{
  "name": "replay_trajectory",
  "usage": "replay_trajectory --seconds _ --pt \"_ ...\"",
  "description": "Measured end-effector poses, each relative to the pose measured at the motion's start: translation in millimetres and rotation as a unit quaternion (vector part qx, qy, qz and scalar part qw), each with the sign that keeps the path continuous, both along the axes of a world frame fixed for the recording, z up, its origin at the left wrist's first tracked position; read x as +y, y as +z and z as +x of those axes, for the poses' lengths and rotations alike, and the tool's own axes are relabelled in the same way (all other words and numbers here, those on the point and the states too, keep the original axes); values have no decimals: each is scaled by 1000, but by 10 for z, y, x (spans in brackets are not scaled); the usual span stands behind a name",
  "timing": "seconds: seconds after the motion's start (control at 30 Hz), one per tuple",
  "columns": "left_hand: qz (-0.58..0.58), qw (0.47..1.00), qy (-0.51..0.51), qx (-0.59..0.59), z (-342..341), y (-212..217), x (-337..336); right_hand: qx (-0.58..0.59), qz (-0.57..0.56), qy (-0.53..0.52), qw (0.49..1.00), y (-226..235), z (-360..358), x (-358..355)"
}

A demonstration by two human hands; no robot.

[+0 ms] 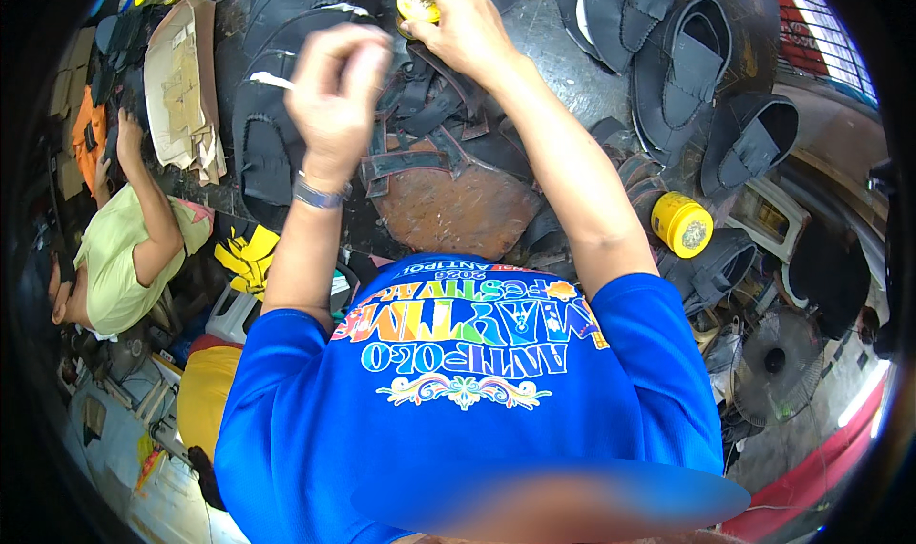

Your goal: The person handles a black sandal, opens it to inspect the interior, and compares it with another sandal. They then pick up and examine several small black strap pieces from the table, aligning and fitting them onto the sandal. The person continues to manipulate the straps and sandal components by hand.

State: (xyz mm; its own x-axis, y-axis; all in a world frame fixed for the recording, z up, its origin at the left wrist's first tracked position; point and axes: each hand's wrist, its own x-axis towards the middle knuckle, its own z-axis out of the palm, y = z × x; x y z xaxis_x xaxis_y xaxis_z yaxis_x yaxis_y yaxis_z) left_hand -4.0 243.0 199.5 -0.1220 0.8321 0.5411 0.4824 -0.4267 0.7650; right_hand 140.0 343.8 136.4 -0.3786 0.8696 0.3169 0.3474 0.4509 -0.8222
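At the top of the head view, my right hand (468, 24) grips a small yellow round tub (417, 5) with its thumb and fingers, on the dark worktable. To its left, my left hand (334, 95) is raised above the table, fingers curled in and tips together, a little smeared by motion. Whatever it may hold is hidden. Black sandals (267, 153) with pale strips lie beside and beyond the left hand. Between my forearms are dark strap-like scraps (429, 95) and a worn brown board (458, 210).
More black sandals (677, 76) line the right side. A larger yellow jar (682, 224) stands by my right elbow. On the left are a cardboard tray (181, 91), yellow scraps (246, 258) and a person in a light green shirt (129, 258). A fan (778, 363) stands at right.
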Motion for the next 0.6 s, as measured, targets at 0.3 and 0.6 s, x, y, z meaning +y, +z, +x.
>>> replay_trajectory --seconds 0.3,0.6 --pt "-117 948 -208 209 367 -758 -544 38 -64 84 994 -130 60 160" --pt "-177 982 -43 49 74 -876 -603 -35 -206 -95 973 -409 571 -637"
